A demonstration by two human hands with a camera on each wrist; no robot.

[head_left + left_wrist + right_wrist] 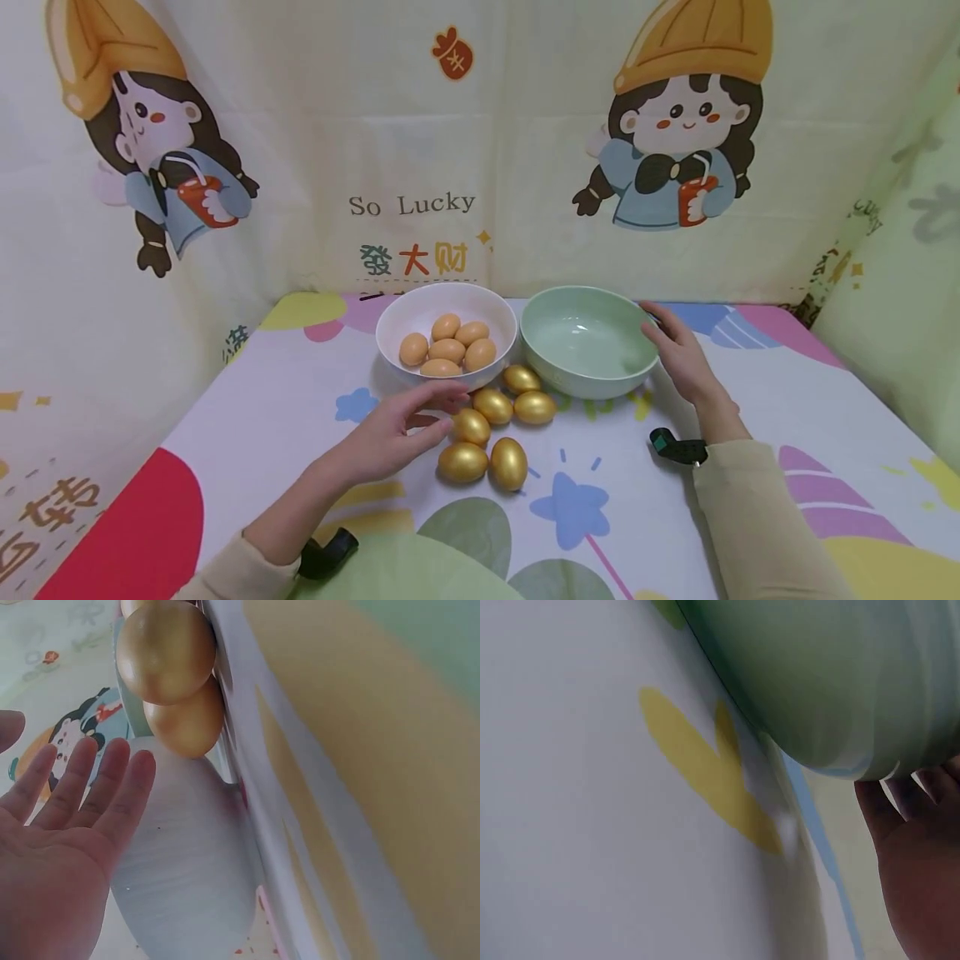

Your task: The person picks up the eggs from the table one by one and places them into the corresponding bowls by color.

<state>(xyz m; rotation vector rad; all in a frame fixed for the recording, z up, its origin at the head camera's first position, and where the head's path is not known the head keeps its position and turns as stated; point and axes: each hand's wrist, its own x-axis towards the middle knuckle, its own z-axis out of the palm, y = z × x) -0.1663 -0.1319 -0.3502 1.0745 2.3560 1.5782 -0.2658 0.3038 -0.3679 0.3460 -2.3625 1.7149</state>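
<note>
Left hand [401, 429] relaxed, fingers apart, beside six shiny gold eggs [509, 464] on a colourful printed tabletop [285, 417], while the right hand [686, 358] touches a round glossy pale-green bowl [592, 385] with straight fingers, tips partly hidden, and a round white bowl [401, 319] cuts off the lowest brown egg [440, 367] before a cartoon-printed cream curtain [540, 167].

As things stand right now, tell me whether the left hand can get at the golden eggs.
Probably yes: the left hand is empty and right beside the golden eggs, with nothing visible blocking the way.
</note>
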